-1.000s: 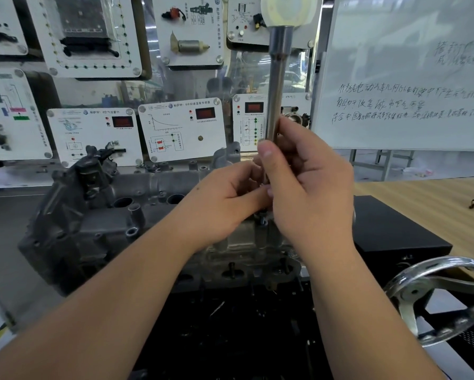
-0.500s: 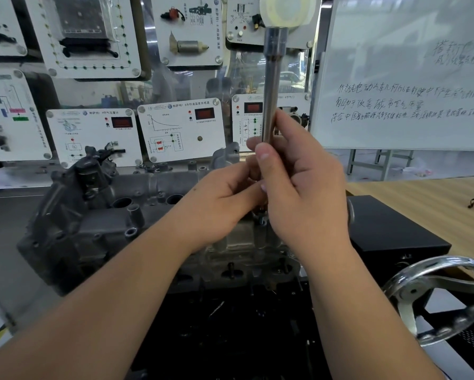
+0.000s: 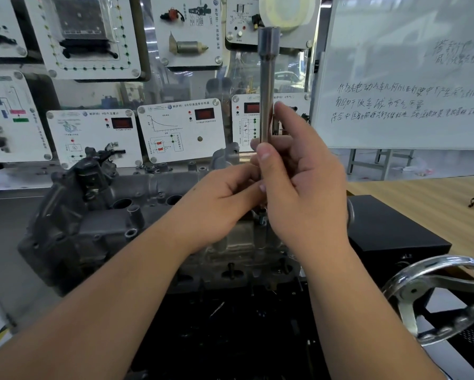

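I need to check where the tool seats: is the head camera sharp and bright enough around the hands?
Head view: metal tube, left hand and right hand sharp, evenly lit; tube's lower end hidden between them; below the cylinder head near black; whiteboard writing smears at right edge.

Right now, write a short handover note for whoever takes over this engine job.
Right hand grips the metal tube mid-shaft, upright.
Left hand pinches it just below.
The tube stands over the cylinder head; its lower end is hidden behind the hands, so seating is unclear.
To do: probably finish working the tube at the head, then lift it clear.
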A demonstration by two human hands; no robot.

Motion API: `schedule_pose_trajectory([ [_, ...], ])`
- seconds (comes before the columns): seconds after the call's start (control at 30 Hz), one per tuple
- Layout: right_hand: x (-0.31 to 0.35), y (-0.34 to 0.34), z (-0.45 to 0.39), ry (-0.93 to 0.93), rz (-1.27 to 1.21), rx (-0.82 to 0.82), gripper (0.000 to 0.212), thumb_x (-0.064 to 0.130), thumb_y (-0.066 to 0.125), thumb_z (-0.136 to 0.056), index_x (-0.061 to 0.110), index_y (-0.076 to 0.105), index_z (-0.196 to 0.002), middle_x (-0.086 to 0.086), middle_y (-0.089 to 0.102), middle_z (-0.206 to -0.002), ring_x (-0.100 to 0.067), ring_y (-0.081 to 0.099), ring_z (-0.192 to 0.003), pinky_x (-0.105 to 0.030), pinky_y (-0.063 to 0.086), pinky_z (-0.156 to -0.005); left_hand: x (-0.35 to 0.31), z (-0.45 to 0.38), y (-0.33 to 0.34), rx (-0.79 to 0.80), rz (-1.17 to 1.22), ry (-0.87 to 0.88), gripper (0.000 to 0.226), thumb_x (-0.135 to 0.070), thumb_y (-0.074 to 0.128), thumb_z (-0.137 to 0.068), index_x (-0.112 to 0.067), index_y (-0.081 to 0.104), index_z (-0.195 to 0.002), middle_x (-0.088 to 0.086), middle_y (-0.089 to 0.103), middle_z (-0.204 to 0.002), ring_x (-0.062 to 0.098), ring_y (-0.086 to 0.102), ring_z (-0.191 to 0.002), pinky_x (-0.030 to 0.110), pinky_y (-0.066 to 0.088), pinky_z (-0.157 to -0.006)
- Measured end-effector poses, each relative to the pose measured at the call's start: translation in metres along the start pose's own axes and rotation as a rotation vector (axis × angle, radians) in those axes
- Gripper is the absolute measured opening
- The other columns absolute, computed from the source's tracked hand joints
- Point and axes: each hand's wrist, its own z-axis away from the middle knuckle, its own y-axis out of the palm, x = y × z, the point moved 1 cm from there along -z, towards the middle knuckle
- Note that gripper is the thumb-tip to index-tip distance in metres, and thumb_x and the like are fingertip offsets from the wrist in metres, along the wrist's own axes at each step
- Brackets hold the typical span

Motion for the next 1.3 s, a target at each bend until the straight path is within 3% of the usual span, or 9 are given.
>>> schedule_pose_trajectory([
  [0.17,-0.0004,0.0008,-0.0001,0.005,0.012,-0.004,0.044,0.026,0.065,-0.094,0.019,0.062,-0.138,0.011,0.072,-0.108,-0.004,0.067,-0.102,-0.033,0.058,-0.09,-0.0001,-0.0014,0.0011,0.003,-0.037,0.027,0.041,-0.054,0.056,-0.089,-0.031,0.067,-0.121,0.01,0.075,-0.109,0.035,0.07,-0.104,0.059,0.055,-0.093],
  [0.27,-0.001,0.0001,0.0002,-0.029,0.039,-0.007,0.043,0.024,0.062,-0.096,0.021,0.061,-0.139,0.013,0.072,-0.107,-0.003,0.067,-0.102,-0.031,0.057,-0.091,0.0006,-0.0019,0.0014,0.002,-0.03,0.036,0.032,-0.051,0.058,-0.091,-0.03,0.067,-0.113,0.017,0.072,-0.107,0.041,0.068,-0.101,0.06,0.055,-0.089],
  [0.37,-0.0024,0.0005,0.001,-0.035,0.001,0.046,0.053,0.019,0.057,-0.1,0.037,0.043,-0.148,0.022,0.071,-0.102,-0.001,0.068,-0.101,-0.025,0.056,-0.088,0.0009,-0.0009,0.0002,0.005,-0.005,0.014,0.024,-0.052,0.053,-0.096,-0.039,0.069,-0.109,-0.004,0.076,-0.105,0.019,0.072,-0.102,0.038,0.059,-0.092],
  [0.43,-0.004,0.0002,0.0006,-0.039,-0.006,0.053,0.057,0.019,0.056,-0.1,0.04,0.039,-0.151,0.027,0.069,-0.1,0.0,0.068,-0.1,-0.021,0.055,-0.088,0.0005,-0.0001,-0.0003,0.013,0.003,-0.001,0.023,-0.048,0.054,-0.099,-0.036,0.071,-0.109,-0.008,0.077,-0.106,0.013,0.072,-0.103,0.032,0.058,-0.092],
  [0.7,-0.0033,0.0,0.0,-0.007,-0.029,0.003,0.033,0.023,0.062,-0.096,0.022,0.067,-0.129,0.014,0.073,-0.099,-0.007,0.069,-0.096,-0.035,0.059,-0.085,-0.001,-0.0011,0.0026,-0.002,-0.051,0.028,0.035,-0.053,0.056,-0.089,-0.026,0.069,-0.106,0.009,0.075,-0.1,0.035,0.07,-0.097,0.058,0.055,-0.088],
  [0.8,-0.0042,0.0004,-0.0003,0.003,-0.044,0.035,0.039,0.021,0.055,-0.099,0.03,0.058,-0.138,0.021,0.072,-0.101,-0.002,0.069,-0.102,-0.032,0.059,-0.085,0.0,-0.0003,0.0014,0.005,-0.023,-0.003,0.036,-0.057,0.053,-0.091,-0.029,0.07,-0.106,0.006,0.075,-0.101,0.032,0.07,-0.099,0.055,0.055,-0.091],
  [0.9,-0.0067,0.0011,-0.0004,-0.004,-0.043,0.043,0.049,0.021,0.053,-0.101,0.025,0.046,-0.15,0.021,0.071,-0.107,0.003,0.066,-0.107,-0.029,0.058,-0.09,-0.0001,-0.0001,0.0007,0.017,-0.025,-0.025,0.038,-0.057,0.052,-0.094,-0.028,0.071,-0.11,0.002,0.077,-0.103,0.028,0.071,-0.101,0.058,0.055,-0.094],
  [1.07,-0.0041,0.0007,0.0001,-0.072,0.043,-0.047,0.042,0.024,0.068,-0.093,0.017,0.064,-0.135,0.016,0.069,-0.102,0.0,0.066,-0.099,-0.016,0.054,-0.086,-0.0019,0.0002,0.0024,0.01,-0.044,0.007,0.043,-0.058,0.054,-0.089,-0.029,0.07,-0.116,0.004,0.076,-0.107,0.031,0.071,-0.104,0.058,0.055,-0.095],
  [1.3,-0.0039,-0.0007,0.0008,-0.004,0.02,0.001,0.046,0.025,0.057,-0.099,0.024,0.054,-0.145,0.021,0.07,-0.103,0.0,0.069,-0.098,-0.035,0.06,-0.083,0.0009,0.0002,0.0001,0.009,-0.008,-0.021,0.042,-0.061,0.053,-0.091,-0.03,0.072,-0.113,0.01,0.075,-0.108,0.038,0.069,-0.106,0.062,0.053,-0.095],
])
